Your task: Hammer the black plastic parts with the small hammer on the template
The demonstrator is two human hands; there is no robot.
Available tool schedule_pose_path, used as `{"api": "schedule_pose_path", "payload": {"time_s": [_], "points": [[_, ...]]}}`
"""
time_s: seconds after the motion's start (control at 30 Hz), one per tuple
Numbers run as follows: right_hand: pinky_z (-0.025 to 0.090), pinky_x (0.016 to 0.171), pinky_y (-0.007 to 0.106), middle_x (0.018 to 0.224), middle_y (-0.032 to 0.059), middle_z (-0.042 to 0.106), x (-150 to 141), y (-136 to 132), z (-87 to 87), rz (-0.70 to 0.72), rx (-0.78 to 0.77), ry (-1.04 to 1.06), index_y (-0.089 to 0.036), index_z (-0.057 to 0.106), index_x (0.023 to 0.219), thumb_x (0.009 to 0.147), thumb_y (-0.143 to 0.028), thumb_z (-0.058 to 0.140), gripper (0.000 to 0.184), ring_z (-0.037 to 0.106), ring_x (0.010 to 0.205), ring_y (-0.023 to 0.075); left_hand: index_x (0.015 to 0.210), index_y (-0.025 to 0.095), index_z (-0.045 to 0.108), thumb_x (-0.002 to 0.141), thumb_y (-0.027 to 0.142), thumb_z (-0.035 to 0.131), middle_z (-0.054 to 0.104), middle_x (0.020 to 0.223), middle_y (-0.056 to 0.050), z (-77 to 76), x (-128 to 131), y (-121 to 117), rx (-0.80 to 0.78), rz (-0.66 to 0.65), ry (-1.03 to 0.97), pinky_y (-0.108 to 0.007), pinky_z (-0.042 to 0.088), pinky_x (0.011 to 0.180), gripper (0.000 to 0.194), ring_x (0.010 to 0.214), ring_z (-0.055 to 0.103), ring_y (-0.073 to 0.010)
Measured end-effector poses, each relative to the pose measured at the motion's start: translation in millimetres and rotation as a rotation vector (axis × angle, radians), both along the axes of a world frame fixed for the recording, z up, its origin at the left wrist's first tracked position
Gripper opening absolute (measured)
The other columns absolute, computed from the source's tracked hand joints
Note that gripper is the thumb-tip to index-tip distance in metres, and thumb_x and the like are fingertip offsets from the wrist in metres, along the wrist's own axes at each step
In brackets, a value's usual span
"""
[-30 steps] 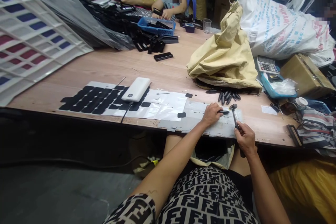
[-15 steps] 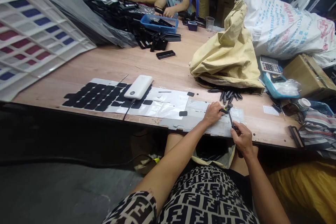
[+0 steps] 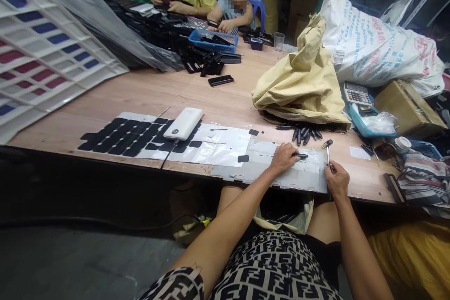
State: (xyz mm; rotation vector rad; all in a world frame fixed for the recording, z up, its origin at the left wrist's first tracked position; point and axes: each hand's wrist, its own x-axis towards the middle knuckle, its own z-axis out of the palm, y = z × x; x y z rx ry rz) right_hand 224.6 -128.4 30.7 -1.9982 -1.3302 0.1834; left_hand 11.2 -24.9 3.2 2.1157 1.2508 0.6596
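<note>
My left hand [image 3: 284, 158] is closed around a small black pen-shaped piece [image 3: 301, 155], whose end sticks out to the right over the grey board [image 3: 260, 173]. My right hand [image 3: 337, 179] grips a small hammer [image 3: 328, 153] by its handle, with the head raised to the right of the black piece and apart from it. Beyond my left hand lies a pile of similar black pieces [image 3: 305, 134]. Left of the board is a white sheet [image 3: 225, 146] with rows of black rounded stickers [image 3: 121, 136], and a white power bank [image 3: 183, 123] rests on it.
A yellow cloth bag [image 3: 298, 79] stands beyond the pile. To the right are a calculator [image 3: 357, 93], a cardboard box [image 3: 411, 107] and striped cloth [image 3: 427, 176]. A white plastic crate [image 3: 52, 56] leans at the left. Two people sit across the table behind a blue basket [image 3: 213, 41].
The hammer swung left onto the end of the black piece half a second ago, and now it is back to the right, away from it. My left hand stays in place.
</note>
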Motion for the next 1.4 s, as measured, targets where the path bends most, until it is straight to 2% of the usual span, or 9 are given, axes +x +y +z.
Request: {"api": "schedule_pose_path", "payload": {"time_s": [0.2, 0.33, 0.5, 0.6, 0.77, 0.87, 1.03, 1.23, 1.4], "points": [[0.044, 0.063, 0.026, 0.069, 0.0002, 0.060, 4.3, 3.4, -5.3, -0.088, 0.007, 0.250, -0.012, 0.076, 0.108, 0.072, -0.044, 0.062, 0.050, 0.050, 0.060, 0.0140, 0.096, 0.027, 0.076, 0.083, 0.038, 0.068, 0.063, 0.101, -0.004, 5.7, -9.7, -6.6, 0.011, -0.109, -0.010, -0.040, 0.038, 0.093, 0.018, 0.103, 0.050, -0.0234], [0.044, 0.064, 0.026, 0.069, 0.0002, 0.060, 3.8, 2.8, -5.8, -0.088, 0.004, 0.248, -0.012, 0.076, 0.108, 0.073, -0.043, 0.061, 0.049, 0.050, 0.059, 0.0138, 0.091, 0.031, 0.077, 0.079, 0.039, 0.075, 0.061, 0.117, -0.002, 8.8, -32.9, -45.5, 0.034, -0.345, -0.046, -0.040, 0.034, 0.102, 0.014, 0.114, 0.047, -0.0240], [0.044, 0.065, 0.026, 0.070, 0.0009, 0.061, 3.0, 1.9, -6.4, -0.089, 0.020, 0.218, -0.012, 0.076, 0.109, 0.074, -0.042, 0.060, 0.048, 0.052, 0.061, 0.0143, 0.094, 0.032, 0.076, 0.073, 0.039, 0.081, 0.058, 0.130, -0.004, 8.7, -51.5, -91.6, 0.063, -0.373, -0.017, -0.044, 0.031, 0.108, 0.023, 0.125, 0.044, -0.0280], [0.044, 0.063, 0.026, 0.069, 0.0009, 0.061, 2.9, 1.4, -6.7, -0.087, 0.021, 0.212, -0.012, 0.076, 0.108, 0.075, -0.044, 0.060, 0.049, 0.050, 0.058, 0.0138, 0.107, 0.028, 0.073, 0.074, 0.041, 0.079, 0.064, 0.119, -0.006, 13.1, -41.6, -78.0, 0.042, -0.261, -0.081, -0.042, 0.040, 0.101, 0.035, 0.114, 0.051, -0.0261], [0.044, 0.062, 0.025, 0.067, -0.0006, 0.058, 3.7, 1.3, -8.0, -0.078, 0.025, 0.205, -0.013, 0.076, 0.107, 0.075, -0.043, 0.059, 0.047, 0.048, 0.057, 0.0132, 0.109, 0.019, 0.070, 0.090, 0.025, 0.054, 0.068, 0.094, -0.006, 21.0, -1.6, 2.7, 0.031, 0.235, -0.185, -0.034, 0.048, 0.087, 0.025, 0.092, 0.060, -0.0200], [0.044, 0.063, 0.025, 0.067, -0.0005, 0.058, 3.7, 1.2, -7.8, -0.076, 0.029, 0.209, -0.012, 0.076, 0.109, 0.075, -0.043, 0.058, 0.048, 0.048, 0.057, 0.0131, 0.101, 0.018, 0.072, 0.085, 0.023, 0.057, 0.068, 0.093, -0.008, 17.6, 20.3, 44.5, 0.009, 0.378, -0.090, -0.034, 0.048, 0.088, 0.022, 0.094, 0.061, -0.0229], [0.043, 0.061, 0.025, 0.066, -0.0010, 0.057, 2.8, 0.8, -6.3, -0.074, 0.025, 0.216, -0.012, 0.076, 0.108, 0.075, -0.042, 0.058, 0.048, 0.047, 0.056, 0.0127, 0.091, 0.019, 0.072, 0.080, 0.026, 0.063, 0.066, 0.102, -0.012, 2.1, 30.7, 65.3, 0.014, 0.408, 0.043, -0.036, 0.048, 0.085, 0.016, 0.100, 0.060, -0.0273], [0.042, 0.060, 0.025, 0.064, -0.0008, 0.057, 2.3, 1.4, -7.5, -0.080, 0.029, 0.210, -0.012, 0.077, 0.105, 0.075, -0.043, 0.057, 0.047, 0.046, 0.055, 0.0127, 0.102, 0.019, 0.070, 0.088, 0.028, 0.056, 0.066, 0.098, -0.009, -2.2, 0.6, 44.2, 0.003, 0.484, -0.073, -0.037, 0.048, 0.087, 0.021, 0.095, 0.059, -0.0239], [0.043, 0.061, 0.025, 0.065, -0.0003, 0.059, 1.9, 0.9, -7.3, -0.076, 0.037, 0.191, -0.012, 0.077, 0.105, 0.076, -0.043, 0.057, 0.046, 0.047, 0.055, 0.0131, 0.107, 0.023, 0.070, 0.089, 0.026, 0.059, 0.067, 0.098, -0.004, 2.6, -12.2, 9.4, 0.038, 0.072, -0.102, -0.034, 0.047, 0.085, 0.021, 0.094, 0.056, -0.0208]]}}
